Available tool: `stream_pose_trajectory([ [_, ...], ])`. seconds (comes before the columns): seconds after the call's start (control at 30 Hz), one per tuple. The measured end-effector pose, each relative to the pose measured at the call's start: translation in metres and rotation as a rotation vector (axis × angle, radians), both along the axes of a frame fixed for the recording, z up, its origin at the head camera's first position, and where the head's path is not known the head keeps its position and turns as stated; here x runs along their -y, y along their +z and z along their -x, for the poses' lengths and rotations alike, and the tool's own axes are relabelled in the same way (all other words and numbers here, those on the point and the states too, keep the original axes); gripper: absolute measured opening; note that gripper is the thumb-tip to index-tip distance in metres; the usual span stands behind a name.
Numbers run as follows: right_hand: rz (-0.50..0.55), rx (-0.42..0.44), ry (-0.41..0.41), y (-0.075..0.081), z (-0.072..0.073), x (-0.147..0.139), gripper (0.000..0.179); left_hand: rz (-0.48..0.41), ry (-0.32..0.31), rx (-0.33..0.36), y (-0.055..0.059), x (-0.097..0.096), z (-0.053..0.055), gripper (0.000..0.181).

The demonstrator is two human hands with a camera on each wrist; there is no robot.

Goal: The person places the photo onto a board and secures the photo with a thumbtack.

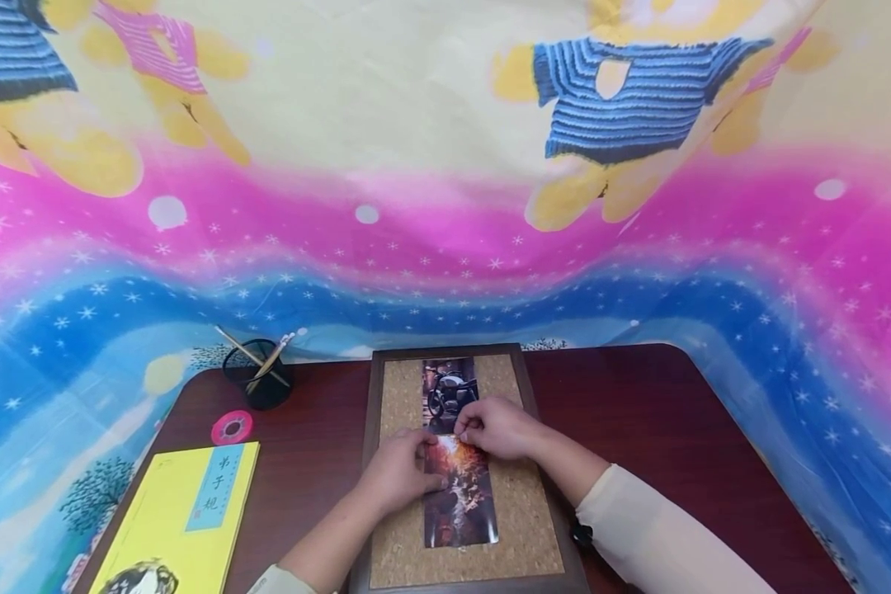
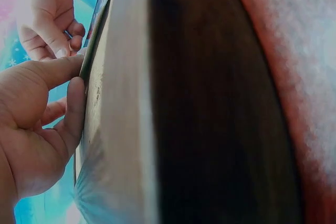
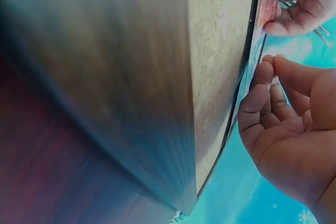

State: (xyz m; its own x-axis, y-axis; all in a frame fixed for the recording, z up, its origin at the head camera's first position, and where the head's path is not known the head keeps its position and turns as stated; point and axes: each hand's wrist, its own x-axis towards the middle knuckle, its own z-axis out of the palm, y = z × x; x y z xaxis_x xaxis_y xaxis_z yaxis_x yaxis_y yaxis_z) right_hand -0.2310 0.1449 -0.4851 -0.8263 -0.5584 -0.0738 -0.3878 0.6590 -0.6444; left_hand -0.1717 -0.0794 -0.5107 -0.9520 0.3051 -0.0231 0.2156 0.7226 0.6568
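A framed cork board (image 1: 401,561) bears two dark, glossy photo prints end to end. The upper photo (image 1: 449,392) shows a motorcycle; the lower photo (image 1: 464,503) has a fiery orange top. My left hand (image 1: 399,470) rests on the lower photo's left side, index finger near its top corner and thumb lower down. At the seam between the photos is my right hand (image 1: 501,427), thumb and index fingertips (image 3: 273,61) pinched together over the lower photo's top edge. They cover most of a small thing, and I cannot tell its kind.
Left of the board lie a yellow book (image 1: 171,511) and a pink tape roll (image 1: 233,426). Behind them a black mesh cup (image 1: 270,386) holds several thin sticks. The board lies on a dark red table (image 1: 624,412), with a printed cloth (image 1: 445,280) hanging behind.
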Motion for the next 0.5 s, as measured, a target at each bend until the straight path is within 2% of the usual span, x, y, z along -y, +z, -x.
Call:
stream_pose_trajectory([
  [0.3,-0.074,0.011,0.037,-0.004,0.006,0.008,0.014,-0.025,0.025,0.039,0.001,0.0,-0.001,0.061],
  [0.5,-0.1,0.017,0.054,-0.002,0.008,0.012,0.013,-0.034,0.029,0.033,0.0,0.001,-0.001,0.064],
])
